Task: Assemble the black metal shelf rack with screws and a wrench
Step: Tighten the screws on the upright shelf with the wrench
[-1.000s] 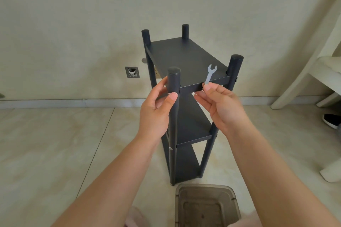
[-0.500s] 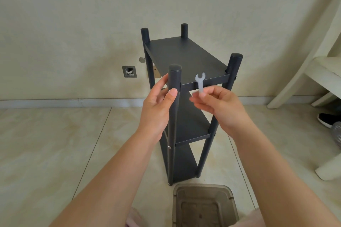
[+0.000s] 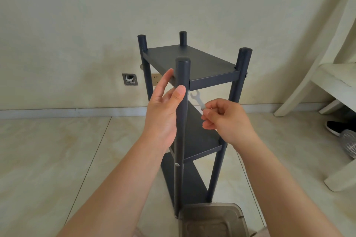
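Note:
The black metal shelf rack (image 3: 192, 59) stands upright on the tiled floor, with three shelves between four round posts. My left hand (image 3: 164, 109) holds the near left post just below the top shelf, thumb across the front and fingers behind. My right hand (image 3: 226, 119) pinches the lower end of a small silver wrench (image 3: 197, 99). The wrench's open jaw points up and left, just under the top shelf's front rail and right of that post. A screw head (image 3: 176, 164) shows on the near left post at the middle shelf.
A brown plastic bin (image 3: 212, 221) sits on the floor at the rack's foot. White furniture legs (image 3: 308, 75) stand to the right, with a black shoe (image 3: 337, 128) beside them. Wall outlets (image 3: 130, 79) lie behind the rack.
My right hand has come down and back from the top shelf's front rail with the wrench, which now tilts to the left below the rail. My left hand stays on the post.

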